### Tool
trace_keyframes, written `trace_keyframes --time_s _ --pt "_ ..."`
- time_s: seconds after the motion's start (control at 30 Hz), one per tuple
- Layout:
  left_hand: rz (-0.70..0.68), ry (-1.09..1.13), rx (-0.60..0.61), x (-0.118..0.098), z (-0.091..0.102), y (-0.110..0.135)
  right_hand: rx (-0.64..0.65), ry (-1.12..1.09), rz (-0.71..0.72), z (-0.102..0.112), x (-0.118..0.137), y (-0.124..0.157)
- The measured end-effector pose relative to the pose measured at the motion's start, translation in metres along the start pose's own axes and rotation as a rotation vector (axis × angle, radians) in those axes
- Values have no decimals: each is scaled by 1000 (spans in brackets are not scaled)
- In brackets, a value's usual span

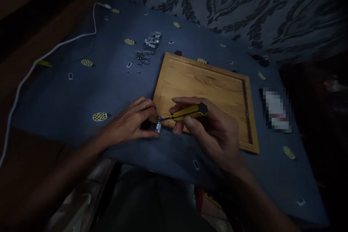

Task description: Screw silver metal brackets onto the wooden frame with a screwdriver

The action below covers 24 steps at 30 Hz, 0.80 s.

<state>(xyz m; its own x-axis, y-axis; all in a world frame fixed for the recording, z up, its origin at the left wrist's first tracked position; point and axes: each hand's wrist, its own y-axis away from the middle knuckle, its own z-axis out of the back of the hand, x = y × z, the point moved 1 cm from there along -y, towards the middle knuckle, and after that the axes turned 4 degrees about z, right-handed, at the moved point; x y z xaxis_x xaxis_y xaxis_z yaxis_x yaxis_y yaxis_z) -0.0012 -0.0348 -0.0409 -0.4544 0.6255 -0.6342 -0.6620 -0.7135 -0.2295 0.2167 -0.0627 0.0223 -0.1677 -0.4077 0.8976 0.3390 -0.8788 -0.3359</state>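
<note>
A yellow-and-black screwdriver (190, 111) lies in my right hand (217, 130), its fingers closed around the handle. The shaft points left, and its tip meets a small metal hinge (158, 127) at the near left corner of a framed wooden panel (206, 87). My left hand (138, 117) pinches at that corner, fingers on the panel's edge and thumb against the hinge. Part of the panel's near edge is hidden behind my right hand.
Several metal hinges (151, 41) lie in a group beyond the panel, with a few loose screws (138, 72) nearby. A white cable (57, 46) runs along the left side of the blue tablecloth (62, 105). A blurred-out packet (276, 110) lies at right.
</note>
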Motion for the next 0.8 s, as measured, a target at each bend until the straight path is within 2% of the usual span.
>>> trace_keyframes --time_s 0.1,0.27,0.5,0.7,0.8 --pt "4 19 4 0 0 0 19 42 22 3 1 -3" --pt "15 31 2 1 0 0 -56 192 101 -1 -1 -4" --pt "36 42 20 -2 2 -1 -167 396 310 -13 -6 -6" --pt "35 51 9 -1 1 0 -218 396 321 -17 -6 -4" --pt "20 51 10 -1 1 0 -326 379 311 -12 0 2"
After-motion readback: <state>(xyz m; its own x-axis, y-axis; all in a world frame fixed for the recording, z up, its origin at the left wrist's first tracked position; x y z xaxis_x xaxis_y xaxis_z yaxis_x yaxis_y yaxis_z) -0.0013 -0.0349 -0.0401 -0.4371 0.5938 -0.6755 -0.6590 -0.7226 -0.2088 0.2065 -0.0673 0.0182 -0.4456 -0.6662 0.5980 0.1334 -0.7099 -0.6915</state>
